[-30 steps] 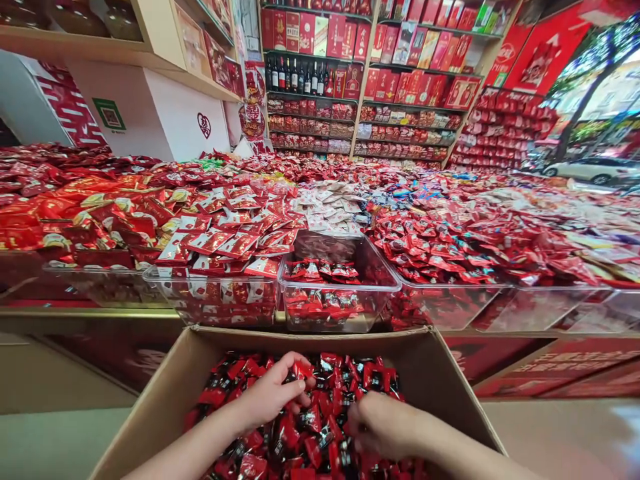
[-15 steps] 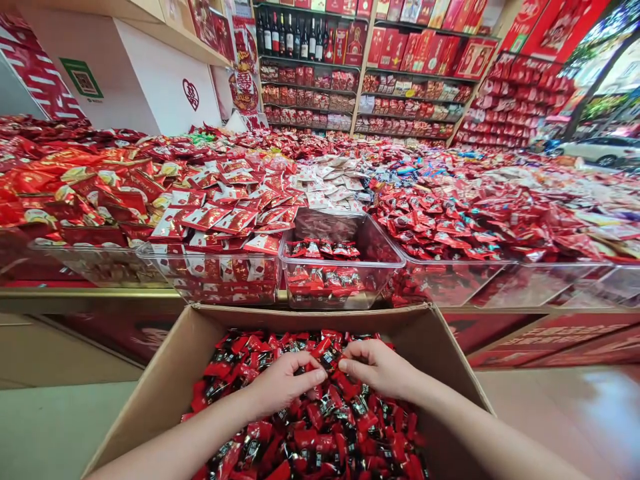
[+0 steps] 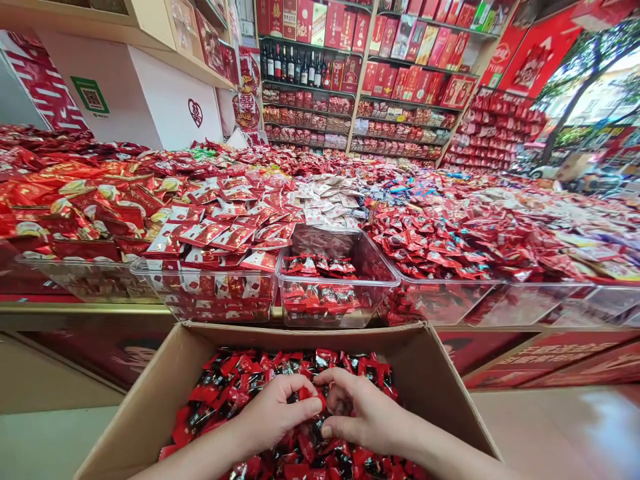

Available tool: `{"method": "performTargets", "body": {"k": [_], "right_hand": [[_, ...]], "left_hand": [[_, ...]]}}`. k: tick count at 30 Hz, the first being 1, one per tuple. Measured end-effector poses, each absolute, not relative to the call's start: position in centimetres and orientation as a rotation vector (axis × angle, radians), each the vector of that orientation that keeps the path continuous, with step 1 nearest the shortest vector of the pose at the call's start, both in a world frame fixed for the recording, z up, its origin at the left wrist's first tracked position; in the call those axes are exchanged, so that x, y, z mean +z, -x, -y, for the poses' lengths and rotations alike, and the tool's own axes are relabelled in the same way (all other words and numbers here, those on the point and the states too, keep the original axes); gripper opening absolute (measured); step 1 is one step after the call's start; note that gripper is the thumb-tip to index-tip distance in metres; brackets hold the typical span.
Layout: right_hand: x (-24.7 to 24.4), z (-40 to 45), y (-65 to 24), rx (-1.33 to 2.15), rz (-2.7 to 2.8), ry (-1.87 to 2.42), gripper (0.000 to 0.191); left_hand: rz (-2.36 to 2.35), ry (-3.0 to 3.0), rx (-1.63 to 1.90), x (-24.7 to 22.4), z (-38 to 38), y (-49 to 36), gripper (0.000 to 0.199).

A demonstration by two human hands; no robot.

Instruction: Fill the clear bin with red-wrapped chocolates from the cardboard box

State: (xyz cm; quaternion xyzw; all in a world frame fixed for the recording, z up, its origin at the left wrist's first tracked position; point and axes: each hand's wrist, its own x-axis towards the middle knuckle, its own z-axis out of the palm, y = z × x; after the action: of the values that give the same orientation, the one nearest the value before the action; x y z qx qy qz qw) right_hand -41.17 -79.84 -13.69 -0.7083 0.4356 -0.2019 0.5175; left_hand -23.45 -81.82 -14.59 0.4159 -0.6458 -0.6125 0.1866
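Note:
A large pile of candies in red and black wrappers (image 3: 235,393) lies in the cardboard box (image 3: 445,393) in front of me. My left hand (image 3: 275,407) is over the pile, thumb and forefinger pinched on a red wrapped candy (image 3: 304,395). Close beside it, my right hand (image 3: 367,408) has its fingers curved inward and its thumb apart from the forefinger. Red wrappers show in that gap, but I see none gripped there. Just beyond the box stands a clear plastic bin (image 3: 340,283), partly filled with similar red candies (image 3: 320,265).
Clear bins on the counter hold red-and-white packets (image 3: 215,233) to the left and red wrapped sweets (image 3: 430,240) to the right. Shelves with wine bottles (image 3: 293,65) and red gift boxes (image 3: 400,83) line the back. Pale floor (image 3: 545,427) shows at the right.
The view has tipped up slightly. Both hands have moved lower in the box and closer together, and the right thumb and forefinger have spread from the candy they were near.

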Motion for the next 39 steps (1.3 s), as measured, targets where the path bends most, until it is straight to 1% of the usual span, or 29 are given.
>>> {"method": "performTargets", "body": {"k": [2, 5, 7, 9, 10, 12, 13, 15, 18, 20, 24, 31, 39], "right_hand": [[-13.6, 79.8, 41.0, -0.499, -1.057, 1.735, 0.043], [-11.8, 79.6, 41.4, -0.459, -1.086, 1.867, 0.026], [-8.9, 79.8, 42.2, -0.482, -1.13, 1.942, 0.016], [-5.1, 80.5, 43.3, -0.646, -1.21, 2.017, 0.013], [-3.1, 81.2, 43.8, -0.798, -1.242, 2.065, 0.012], [0.1, 83.4, 44.8, -1.049, -1.329, 2.122, 0.015], [1.2, 84.8, 45.1, -1.087, -1.373, 2.137, 0.017], [2.0, 87.8, 45.3, -0.963, -1.462, 2.172, 0.018], [1.0, 91.8, 44.6, -0.539, -1.546, 2.25, 0.017], [-0.2, 93.7, 43.9, -0.321, -1.552, 2.285, 0.015], [-1.5, 95.8, 43.0, -0.063, -1.494, 2.34, 0.013], [-1.6, 96.0, 41.9, 0.242, -1.486, 2.303, 0.019], [-2.3, 95.9, 42.4, 0.29, -1.3, 2.117, 0.026]], "left_hand": [[1.642, -1.157, -1.863, -14.7, 81.7, 23.6, 0.025], [1.488, -1.096, -1.909, -14.4, 81.9, 23.5, 0.028], [1.405, -1.065, -1.938, -14.0, 82.0, 23.3, 0.027], [1.345, -1.055, -1.962, -13.7, 82.2, 23.2, 0.025], [1.331, -1.057, -1.972, -13.6, 82.2, 23.1, 0.025], [1.326, -1.072, -1.983, -13.6, 82.3, 22.9, 0.023], [1.334, -1.077, -1.985, -13.7, 82.4, 22.9, 0.023], [1.358, -1.076, -1.981, -14.0, 82.5, 22.8, 0.023], [1.402, -1.074, -1.971, -14.8, 82.7, 22.6, 0.023], [1.425, -1.084, -1.964, -15.3, 82.8, 22.4, 0.023], [1.435, -1.079, -1.941, -15.9, 83.0, 22.1, 0.024], [1.51, -1.089, -1.911, -15.8, 83.2, 21.9, 0.022], [1.586, -1.101, -1.867, -16.0, 83.2, 21.8, 0.022]]}}
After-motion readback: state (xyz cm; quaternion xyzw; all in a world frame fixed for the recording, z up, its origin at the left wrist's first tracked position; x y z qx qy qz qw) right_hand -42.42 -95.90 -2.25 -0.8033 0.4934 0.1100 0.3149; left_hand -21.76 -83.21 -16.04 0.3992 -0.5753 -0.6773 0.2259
